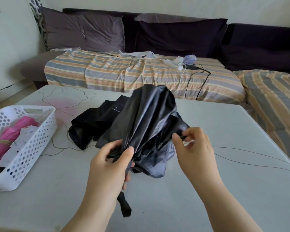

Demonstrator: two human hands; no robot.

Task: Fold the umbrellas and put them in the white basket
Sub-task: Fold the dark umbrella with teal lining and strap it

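A person's two bare hands hold a collapsed black umbrella [151, 124] above a pale grey table [224, 181]. The left hand [109, 166] is curled round the gathered canopy near the shaft, thumb pressed on the fabric, with the black handle [124, 206] sticking out below the palm. The right hand [192, 148] pinches a small black strap [182, 136] at the canopy's edge between thumb and forefinger, the other fingers loosely bent. A second black umbrella [94, 124], printed with "UV", lies loose and unrolled on the table just behind the first. At the left edge of the table sits a white basket [32, 148] with round holes in its walls. Inside it lie a folded pink umbrella [12, 133], something white and, at the near end, something dark.
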